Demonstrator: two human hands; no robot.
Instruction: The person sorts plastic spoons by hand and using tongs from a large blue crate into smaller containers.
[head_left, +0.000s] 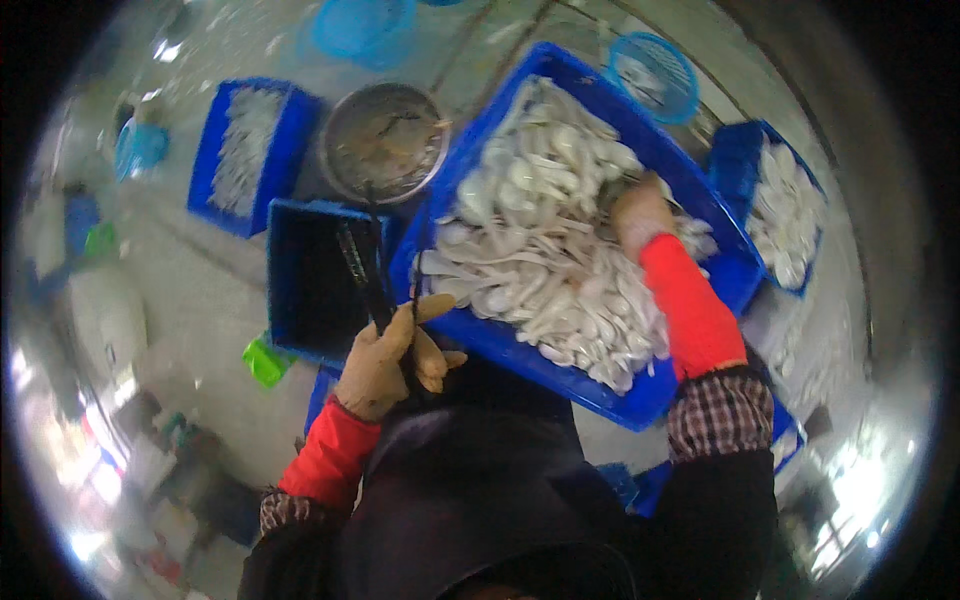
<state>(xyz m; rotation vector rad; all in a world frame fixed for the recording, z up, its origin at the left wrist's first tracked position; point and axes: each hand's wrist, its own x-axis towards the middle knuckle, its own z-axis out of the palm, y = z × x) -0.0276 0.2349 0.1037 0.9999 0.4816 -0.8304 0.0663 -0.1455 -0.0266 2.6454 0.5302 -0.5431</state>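
Note:
My gloved left hand (386, 360) holds several long, thin dark sticks (375, 281), which look like chopsticks. They point away from me over the near rim of a dark-blue bin (330, 352). My gloved right hand (641, 210) reaches into a pile of white spoons (525, 262). Its fingertips are at a dark grey thing (616, 196), too blurred to name, and I cannot tell whether they grip it. The spoons lie heaped in a big blue tub (555, 367) tilted before me, handles pointing various ways.
A round metal basin (325, 154) holds murky liquid. Blue crates with pale pieces stand at the left (300, 127) and right (731, 161). A light-blue basket (690, 82) sits beyond the tub. A green container (266, 360) lies on the wet floor (217, 300).

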